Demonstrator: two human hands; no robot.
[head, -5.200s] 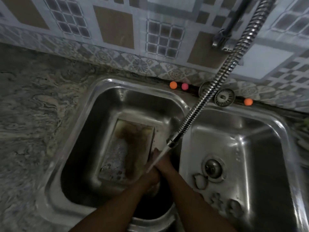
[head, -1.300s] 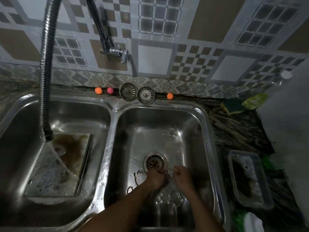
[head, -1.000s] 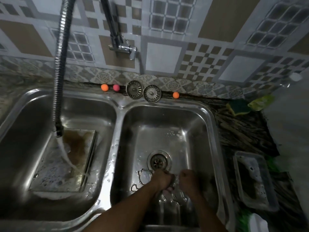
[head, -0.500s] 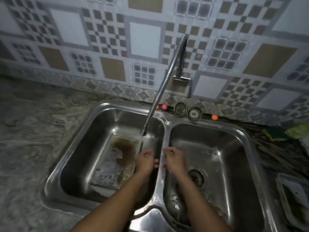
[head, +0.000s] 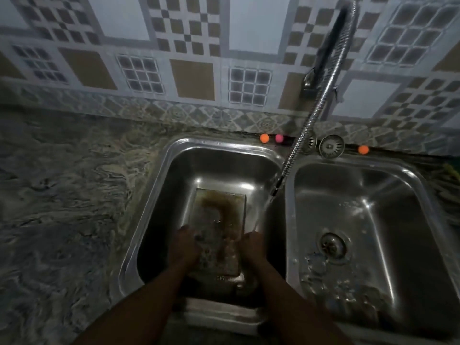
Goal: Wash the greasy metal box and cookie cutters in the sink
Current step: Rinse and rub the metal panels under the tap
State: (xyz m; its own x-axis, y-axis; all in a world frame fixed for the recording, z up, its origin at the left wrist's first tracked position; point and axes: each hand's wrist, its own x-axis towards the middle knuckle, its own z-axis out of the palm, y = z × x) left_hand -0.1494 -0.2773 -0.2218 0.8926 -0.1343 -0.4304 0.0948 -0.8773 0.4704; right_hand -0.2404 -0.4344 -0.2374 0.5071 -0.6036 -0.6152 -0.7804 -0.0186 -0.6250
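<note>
The greasy metal box [head: 220,215] lies flat in the left sink basin [head: 159,185], its inside stained brown. My left hand [head: 184,246] grips the box's left edge and my right hand [head: 252,247] grips its right edge, with my fingertips hidden over the rims. Water runs from the hose nozzle [head: 275,189] down onto my right hand. Several cookie cutters [head: 323,270] lie blurred on the wet floor of the right basin [head: 423,195], in front of the drain [head: 332,245].
The flexible metal hose [head: 308,125] slants down from the wall tap across the divider between the basins. Two strainer plugs [head: 331,146] and small orange and pink balls [head: 264,138] sit along the back ledge. A marbled countertop [head: 62,195] stretches to the left.
My hands left the cutters in the right basin, passed under the running water over the divider, and now hold the sides of the box in the left basin. The view has swung left.
</note>
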